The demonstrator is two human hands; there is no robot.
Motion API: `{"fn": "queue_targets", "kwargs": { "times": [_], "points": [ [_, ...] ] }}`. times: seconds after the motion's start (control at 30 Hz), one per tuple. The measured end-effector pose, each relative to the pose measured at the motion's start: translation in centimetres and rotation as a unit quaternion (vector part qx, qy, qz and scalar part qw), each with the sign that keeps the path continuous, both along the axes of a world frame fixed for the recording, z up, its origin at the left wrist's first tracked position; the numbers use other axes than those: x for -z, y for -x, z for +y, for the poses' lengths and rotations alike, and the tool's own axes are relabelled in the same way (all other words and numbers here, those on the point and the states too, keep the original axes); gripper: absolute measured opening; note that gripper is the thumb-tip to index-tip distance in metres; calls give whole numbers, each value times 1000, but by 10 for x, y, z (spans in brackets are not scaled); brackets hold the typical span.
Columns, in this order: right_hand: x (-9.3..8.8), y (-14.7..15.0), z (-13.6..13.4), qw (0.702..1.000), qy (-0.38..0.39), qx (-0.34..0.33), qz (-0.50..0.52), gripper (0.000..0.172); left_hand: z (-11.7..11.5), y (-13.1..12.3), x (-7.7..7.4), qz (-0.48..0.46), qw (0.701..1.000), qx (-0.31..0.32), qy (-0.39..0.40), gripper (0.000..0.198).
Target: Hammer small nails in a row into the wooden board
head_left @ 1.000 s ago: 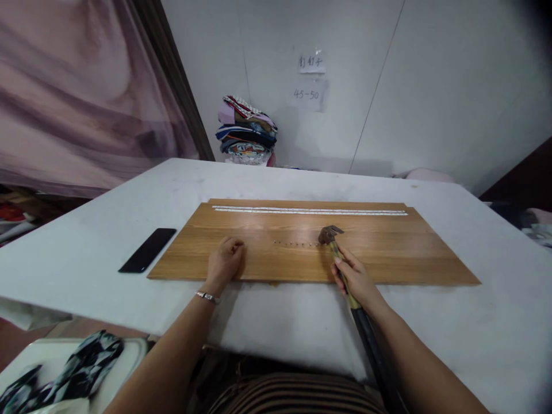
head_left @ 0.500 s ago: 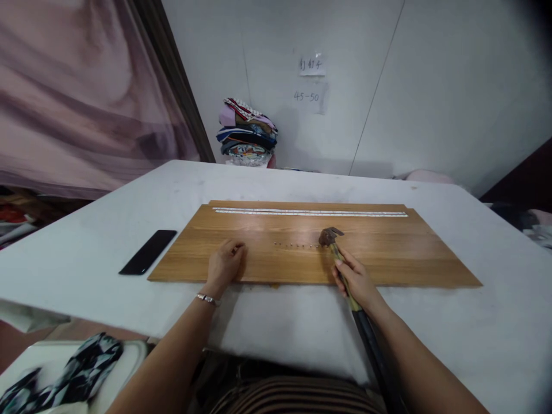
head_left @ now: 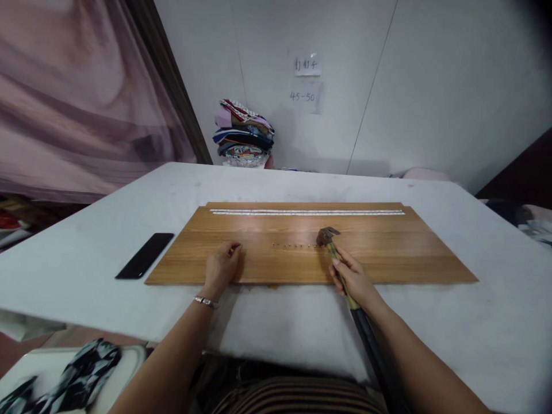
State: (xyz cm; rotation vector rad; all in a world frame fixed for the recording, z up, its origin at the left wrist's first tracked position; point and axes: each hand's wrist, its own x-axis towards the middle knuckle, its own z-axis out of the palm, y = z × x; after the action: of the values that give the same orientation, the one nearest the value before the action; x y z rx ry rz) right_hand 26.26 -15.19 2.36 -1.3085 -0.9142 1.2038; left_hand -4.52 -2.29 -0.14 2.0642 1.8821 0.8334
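A wooden board (head_left: pixel 276 267) lies flat across the table in front of me. My right hand (head_left: pixel 348 272) grips a claw hammer (head_left: pixel 354 301) by the upper handle, its rusty head low over the board and its long dark grip running back under my forearm. To the left of the head runs a row of several small nails (head_left: pixel 290 246) on the wood. My left hand (head_left: pixel 223 264) rests on the board's left part, fingers curled together. Whatever those fingers may pinch is too small to name.
Two white strips (head_left: pixel 308 213) run along the board's far edge. A black phone (head_left: pixel 145 256) lies on the white table (head_left: pixel 86 253) left of the board. Folded clothes (head_left: pixel 245 133) are stacked by the wall. A white stool (head_left: pixel 131 365) with patterned cloth stands lower left.
The whole view has shifted slightly. Both hands and the hammer keep nearly the same places over the board.
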Motion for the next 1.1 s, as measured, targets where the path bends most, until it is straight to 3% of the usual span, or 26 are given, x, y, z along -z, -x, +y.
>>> {"fn": "queue_targets", "kwargs": {
  "times": [1.1],
  "points": [
    [0,0,0,1000,-3,-1,-3,67,0,0,-1,25,1000,7,2,30]
  ]
}}
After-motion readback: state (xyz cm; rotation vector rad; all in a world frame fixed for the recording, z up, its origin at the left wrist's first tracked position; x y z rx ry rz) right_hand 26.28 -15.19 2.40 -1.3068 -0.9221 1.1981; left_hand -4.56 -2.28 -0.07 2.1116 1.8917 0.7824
